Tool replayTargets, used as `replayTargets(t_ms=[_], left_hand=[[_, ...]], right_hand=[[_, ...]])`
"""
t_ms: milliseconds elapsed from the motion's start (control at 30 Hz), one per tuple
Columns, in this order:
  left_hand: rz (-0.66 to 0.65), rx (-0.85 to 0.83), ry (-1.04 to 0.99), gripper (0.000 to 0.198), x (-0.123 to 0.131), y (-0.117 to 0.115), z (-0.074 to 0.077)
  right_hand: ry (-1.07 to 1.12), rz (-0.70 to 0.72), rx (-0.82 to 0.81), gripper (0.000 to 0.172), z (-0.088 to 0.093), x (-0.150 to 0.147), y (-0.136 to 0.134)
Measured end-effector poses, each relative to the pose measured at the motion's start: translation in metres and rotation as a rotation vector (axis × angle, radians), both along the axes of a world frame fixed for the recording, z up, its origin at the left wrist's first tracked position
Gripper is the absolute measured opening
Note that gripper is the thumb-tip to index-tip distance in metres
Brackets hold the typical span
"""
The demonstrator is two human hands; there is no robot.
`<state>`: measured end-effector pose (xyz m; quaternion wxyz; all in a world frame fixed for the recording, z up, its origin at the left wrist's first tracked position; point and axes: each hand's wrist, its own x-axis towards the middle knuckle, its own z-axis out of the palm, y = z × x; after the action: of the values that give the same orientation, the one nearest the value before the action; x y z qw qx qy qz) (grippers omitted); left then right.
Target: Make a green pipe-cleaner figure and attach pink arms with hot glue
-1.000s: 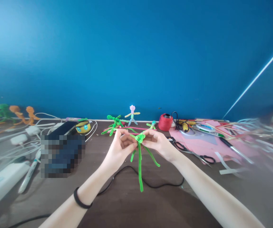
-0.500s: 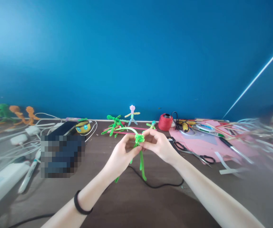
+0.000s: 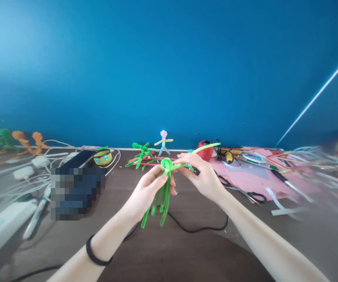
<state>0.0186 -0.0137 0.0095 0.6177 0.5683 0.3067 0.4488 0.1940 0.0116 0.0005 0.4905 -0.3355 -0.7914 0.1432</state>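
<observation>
Between my hands, above the table, is a green pipe cleaner figure (image 3: 166, 166) with a coiled top and several darker green strands hanging down. My left hand (image 3: 149, 190) pinches it just below the coil, thumb in front and fingers behind. A lighter green pipe cleaner (image 3: 206, 148) runs from the coil to the right, and my right hand (image 3: 200, 174) has it pinched between thumb and fingers. Its free end sticks out past my right knuckles, in front of a red spool (image 3: 203, 156).
Behind my hands, a dark green pipe cleaner shape (image 3: 141, 152) and a small pastel figure (image 3: 163, 141) stand near the blue wall. Scissors (image 3: 242, 190) and pink paper (image 3: 257, 176) lie at right. White cables and a marker (image 3: 36, 217) are at left; a black cord (image 3: 192, 230) crosses the table.
The lighter green pipe cleaner has swung from the left of the coil to the right. My right hand has moved slightly right, off the coil, and the hanging strands have shifted left.
</observation>
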Motion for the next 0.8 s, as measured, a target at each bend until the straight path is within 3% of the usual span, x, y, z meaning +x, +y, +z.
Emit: replayTargets(t_ms=[200, 433, 600, 800], left_hand=[[0.093, 0.052, 0.116, 0.011, 0.001, 0.008, -0.010], [0.196, 0.207, 0.362, 0.016, -0.001, 0.012, -0.019], [0.176, 0.229, 0.444, 0.022, -0.002, 0.012, -0.019], [0.175, 0.194, 0.422, 0.027, 0.005, 0.004, -0.012]], right_hand=[[-0.106, -0.077, -0.081, 0.012, -0.006, 0.001, 0.002], [-0.068, 0.049, -0.267, 0.021, -0.006, -0.004, -0.002], [-0.011, 0.053, -0.173, 0.029, -0.003, -0.005, -0.005], [-0.041, 0.053, -0.033, 0.025, 0.001, -0.006, -0.011]])
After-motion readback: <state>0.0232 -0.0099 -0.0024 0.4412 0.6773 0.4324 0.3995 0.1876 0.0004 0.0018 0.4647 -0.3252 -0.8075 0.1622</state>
